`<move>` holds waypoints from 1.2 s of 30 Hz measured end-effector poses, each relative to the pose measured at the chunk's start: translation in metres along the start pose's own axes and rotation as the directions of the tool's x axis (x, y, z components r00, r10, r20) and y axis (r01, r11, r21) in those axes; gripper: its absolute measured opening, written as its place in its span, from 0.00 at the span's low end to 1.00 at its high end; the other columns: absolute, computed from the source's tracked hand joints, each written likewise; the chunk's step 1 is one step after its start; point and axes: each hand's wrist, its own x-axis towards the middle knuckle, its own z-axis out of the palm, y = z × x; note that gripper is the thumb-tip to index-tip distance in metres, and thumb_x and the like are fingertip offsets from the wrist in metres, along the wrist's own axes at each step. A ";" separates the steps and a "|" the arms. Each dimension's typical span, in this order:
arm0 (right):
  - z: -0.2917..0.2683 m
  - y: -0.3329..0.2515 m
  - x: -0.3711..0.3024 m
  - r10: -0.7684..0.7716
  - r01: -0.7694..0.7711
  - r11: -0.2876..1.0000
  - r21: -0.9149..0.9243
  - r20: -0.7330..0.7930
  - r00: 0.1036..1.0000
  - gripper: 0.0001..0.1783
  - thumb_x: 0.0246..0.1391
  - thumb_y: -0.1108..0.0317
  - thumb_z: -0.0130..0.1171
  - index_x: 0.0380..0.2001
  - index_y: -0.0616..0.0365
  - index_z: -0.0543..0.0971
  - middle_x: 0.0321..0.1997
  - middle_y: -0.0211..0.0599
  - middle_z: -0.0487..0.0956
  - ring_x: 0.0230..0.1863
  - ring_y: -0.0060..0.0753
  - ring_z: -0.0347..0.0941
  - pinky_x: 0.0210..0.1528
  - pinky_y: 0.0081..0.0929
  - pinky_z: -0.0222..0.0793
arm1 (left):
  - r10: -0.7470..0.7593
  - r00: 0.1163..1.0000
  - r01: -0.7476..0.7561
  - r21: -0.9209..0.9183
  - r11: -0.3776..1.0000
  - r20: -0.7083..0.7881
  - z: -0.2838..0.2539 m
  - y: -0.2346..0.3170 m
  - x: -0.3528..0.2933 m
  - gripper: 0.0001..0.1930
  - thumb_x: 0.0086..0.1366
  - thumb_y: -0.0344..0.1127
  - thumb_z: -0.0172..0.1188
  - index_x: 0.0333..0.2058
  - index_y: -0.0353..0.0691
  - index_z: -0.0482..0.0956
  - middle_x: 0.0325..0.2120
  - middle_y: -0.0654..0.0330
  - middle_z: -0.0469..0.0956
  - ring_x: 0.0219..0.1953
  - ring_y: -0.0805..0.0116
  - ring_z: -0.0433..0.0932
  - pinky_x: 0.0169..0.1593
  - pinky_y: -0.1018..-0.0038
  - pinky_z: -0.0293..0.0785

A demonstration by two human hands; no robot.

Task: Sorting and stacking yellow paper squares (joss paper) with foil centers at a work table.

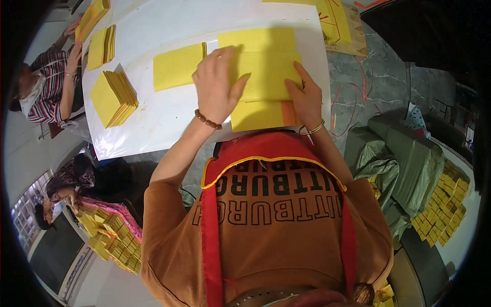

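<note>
In front of me on the white table, a yellow paper sheet [266,77] with a crosswise fold line lies over more yellow paper [255,116], which shows an orange strip at its right end. My left hand [216,77] is over the sheet's left side, fingers slightly bent and thumb spread away from them. Along the sheet's right edge rests my right hand [307,97], its thumb and forefinger apart on the paper; its other fingers are partly hidden. A flat yellow paper stack [176,67] lies just left of my left hand.
Folded yellow bundles [113,100] stand at the white table's [163,120] left side. Across from them, a person [51,82] in a striped top handles another yellow bundle [92,19]. More yellow paper [335,23] lies far right. Green-covered things [399,158] stand right of me.
</note>
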 end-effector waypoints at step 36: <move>-0.038 0.005 -0.035 -0.005 -0.116 0.751 0.650 0.182 0.983 0.23 0.60 0.59 0.40 0.56 0.56 0.61 0.51 0.36 0.70 0.53 0.32 0.65 0.56 0.28 0.57 | 0.357 0.847 -0.465 0.224 0.856 0.395 0.038 0.031 -0.007 0.26 0.48 0.34 0.55 0.48 0.35 0.68 0.45 0.55 0.70 0.41 0.63 0.70 0.38 0.71 0.67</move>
